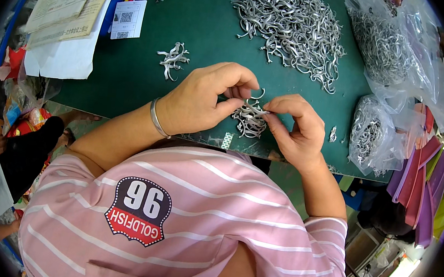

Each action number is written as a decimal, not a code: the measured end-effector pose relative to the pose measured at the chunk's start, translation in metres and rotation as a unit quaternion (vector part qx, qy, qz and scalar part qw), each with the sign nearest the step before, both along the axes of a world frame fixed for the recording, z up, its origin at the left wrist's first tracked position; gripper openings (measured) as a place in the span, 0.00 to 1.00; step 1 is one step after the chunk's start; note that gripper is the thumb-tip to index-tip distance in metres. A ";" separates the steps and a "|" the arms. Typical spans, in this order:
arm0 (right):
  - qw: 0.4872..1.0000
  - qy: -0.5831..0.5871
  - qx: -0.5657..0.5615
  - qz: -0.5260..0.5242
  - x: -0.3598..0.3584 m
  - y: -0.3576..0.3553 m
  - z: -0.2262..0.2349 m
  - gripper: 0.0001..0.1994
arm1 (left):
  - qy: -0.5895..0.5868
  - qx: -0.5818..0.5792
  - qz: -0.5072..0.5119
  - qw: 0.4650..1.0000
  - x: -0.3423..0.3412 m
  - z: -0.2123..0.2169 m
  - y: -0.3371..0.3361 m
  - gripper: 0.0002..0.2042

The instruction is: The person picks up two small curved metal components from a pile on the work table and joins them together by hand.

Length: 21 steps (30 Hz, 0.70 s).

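Between my hands is a thin, curved silver metal piece (255,109). My right hand (303,128) pinches its right end between thumb and fingers. My left hand (204,97), a metal bangle on its wrist, has its fingers curled toward the thumb at the piece's other end; the exact contact there is partly hidden. Below the fingertips, near the table's front edge, lies a small pile of similar curved metal pieces (249,124). A large heap of curved metal pieces (294,31) spreads farther back, and a small cluster of metal pieces (174,60) lies beyond my left hand.
Clear plastic bags of metal pieces (385,52) and a smaller bag (368,130) stand at the right of the green table (205,26). Papers (65,30) and a printed label (128,19) lie at the left. Purple strips (424,182) hang at the right edge.
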State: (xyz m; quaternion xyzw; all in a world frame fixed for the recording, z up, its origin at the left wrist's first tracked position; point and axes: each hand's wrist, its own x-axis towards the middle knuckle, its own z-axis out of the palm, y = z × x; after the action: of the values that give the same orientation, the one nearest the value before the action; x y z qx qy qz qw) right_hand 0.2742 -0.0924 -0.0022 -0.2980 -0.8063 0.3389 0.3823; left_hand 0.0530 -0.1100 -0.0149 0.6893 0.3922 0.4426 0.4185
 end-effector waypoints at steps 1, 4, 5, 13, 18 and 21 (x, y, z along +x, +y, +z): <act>0.999 -0.034 0.035 0.024 0.003 0.006 0.005 0.11 | 0.004 0.001 0.005 1.000 0.000 0.000 0.001 0.13; 0.989 -0.107 0.006 0.106 0.008 0.017 0.019 0.09 | 0.016 0.008 0.026 1.000 -0.002 -0.002 0.001 0.11; 0.989 -0.120 0.009 0.082 0.007 0.020 0.024 0.08 | 0.015 0.004 0.034 0.999 -0.002 -0.001 0.001 0.11; 0.942 -0.272 0.140 -0.134 -0.018 0.061 -0.009 0.05 | 0.019 -0.004 0.052 0.998 -0.003 0.001 0.003 0.09; 0.971 -0.220 0.024 -0.094 -0.008 0.054 0.001 0.04 | 0.027 -0.009 0.058 0.998 -0.004 0.004 0.002 0.09; 0.982 -0.166 -0.056 -0.065 -0.004 0.045 0.010 0.04 | 0.018 -0.014 0.062 0.998 -0.003 0.002 0.000 0.10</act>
State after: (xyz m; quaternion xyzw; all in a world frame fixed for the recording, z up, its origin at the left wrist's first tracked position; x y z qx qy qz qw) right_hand 0.2702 -0.0473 0.0079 -0.4231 -0.8170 0.3038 0.2473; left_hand 0.0500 -0.1102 -0.0125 0.6659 0.4475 0.4494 0.3928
